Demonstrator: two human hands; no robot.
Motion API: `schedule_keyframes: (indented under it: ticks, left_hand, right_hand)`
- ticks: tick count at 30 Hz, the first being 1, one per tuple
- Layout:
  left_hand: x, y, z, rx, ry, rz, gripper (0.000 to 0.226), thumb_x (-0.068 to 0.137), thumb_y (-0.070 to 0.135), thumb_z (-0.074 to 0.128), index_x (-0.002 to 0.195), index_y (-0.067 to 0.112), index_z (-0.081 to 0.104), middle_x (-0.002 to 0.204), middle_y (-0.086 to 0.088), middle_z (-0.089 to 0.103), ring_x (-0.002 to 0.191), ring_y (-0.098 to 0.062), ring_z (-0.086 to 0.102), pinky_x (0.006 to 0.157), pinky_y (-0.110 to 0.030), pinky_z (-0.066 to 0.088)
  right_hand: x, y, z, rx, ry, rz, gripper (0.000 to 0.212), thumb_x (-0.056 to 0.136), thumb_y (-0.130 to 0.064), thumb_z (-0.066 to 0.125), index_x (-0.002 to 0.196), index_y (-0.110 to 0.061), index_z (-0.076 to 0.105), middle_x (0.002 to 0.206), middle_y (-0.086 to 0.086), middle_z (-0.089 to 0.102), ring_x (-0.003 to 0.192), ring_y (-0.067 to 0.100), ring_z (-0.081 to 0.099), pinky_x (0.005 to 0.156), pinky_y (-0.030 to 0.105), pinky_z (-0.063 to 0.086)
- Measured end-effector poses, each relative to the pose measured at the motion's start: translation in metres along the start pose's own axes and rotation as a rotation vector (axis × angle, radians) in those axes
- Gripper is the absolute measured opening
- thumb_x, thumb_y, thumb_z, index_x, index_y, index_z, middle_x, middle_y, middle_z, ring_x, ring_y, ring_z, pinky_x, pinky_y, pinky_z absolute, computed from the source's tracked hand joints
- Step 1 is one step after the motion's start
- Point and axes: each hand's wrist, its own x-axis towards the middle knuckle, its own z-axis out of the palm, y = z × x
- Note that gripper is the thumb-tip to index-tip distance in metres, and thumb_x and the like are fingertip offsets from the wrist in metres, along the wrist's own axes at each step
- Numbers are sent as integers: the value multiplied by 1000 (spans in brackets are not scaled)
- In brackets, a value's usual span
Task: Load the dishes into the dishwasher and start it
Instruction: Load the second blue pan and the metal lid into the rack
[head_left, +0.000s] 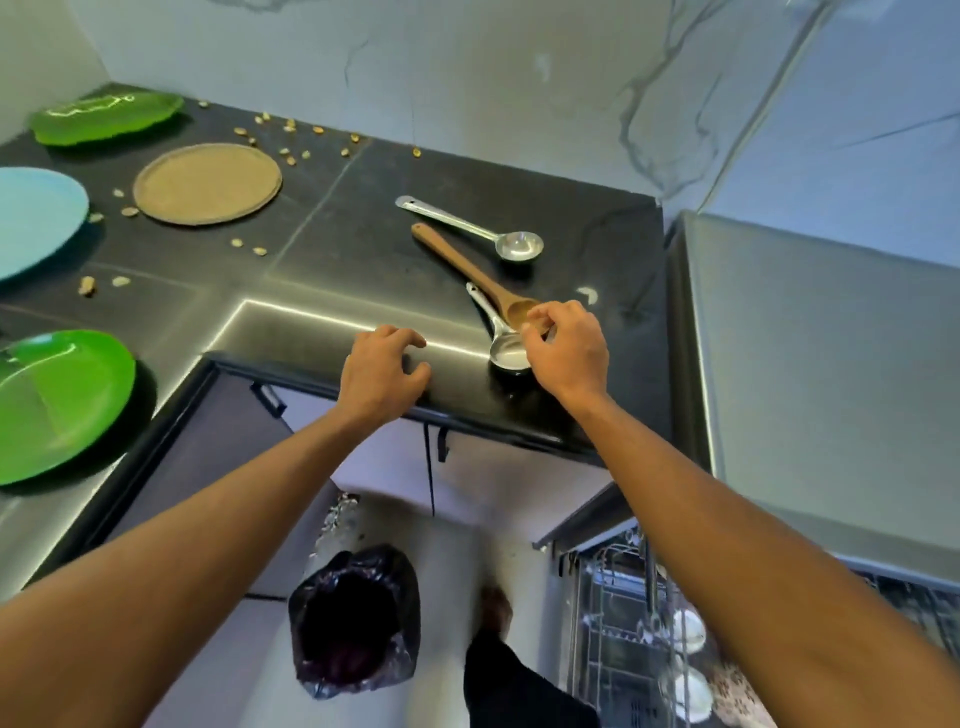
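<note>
The dark counter (332, 218) fills the upper half, and the open dishwasher (623, 623) sits at five o'clock with dishes in its rack. A green plate (57, 400) lies at nine o'clock. The left hand (382, 376) rests on the counter's edge, loosely curled and holding nothing. The right hand (569, 353) pinches the bowl of the wooden spoon (462, 265), which lies across a steel spoon (506, 351).

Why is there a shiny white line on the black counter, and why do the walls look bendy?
Head view: the line is light glare reflected on the polished counter, also on the round green plate; the wide-angle lens bends the wall; the right hand pinching the wooden spoon looks slightly soft.
</note>
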Motion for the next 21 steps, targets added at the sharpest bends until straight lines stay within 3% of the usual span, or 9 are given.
schedule_keyframes:
  ticks: [5, 10, 15, 21]
  left_hand:
    - [65, 19, 22, 79, -8, 136, 30, 85, 16, 63, 115, 17, 68, 119, -5, 61, 115, -30, 51, 98, -37, 38]
    - [129, 40, 23, 184, -17, 302, 42, 80, 12, 60, 121, 19, 67, 125, -4, 62, 118, -31, 51, 100, -46, 43]
    - [166, 58, 17, 386, -278, 381, 46, 78, 42, 55, 121, 37, 67, 125, 8, 62, 125, -23, 47, 91, -44, 39]
    - [177, 77, 30, 538, -455, 423, 40, 83, 46, 63, 123, 45, 62, 120, 12, 60, 119, -22, 46, 93, -44, 36]
  right_hand:
    - [49, 10, 0, -87, -169, -36, 28, 81, -59, 66, 83, -31, 68, 86, -12, 63, 83, 10, 58, 70, 29, 46]
    - [69, 11, 12, -207, -253, -181, 45, 72, -72, 66, 75, -28, 68, 77, -9, 64, 75, 13, 60, 63, 29, 43]
    - [76, 6, 20, -289, -334, -221, 45, 72, -70, 68, 80, -26, 70, 80, -6, 67, 81, 17, 64, 67, 31, 48]
    - [78, -2, 14, -306, -408, -192, 34, 76, -55, 73, 90, -24, 69, 85, -4, 65, 77, 17, 54, 68, 31, 40]
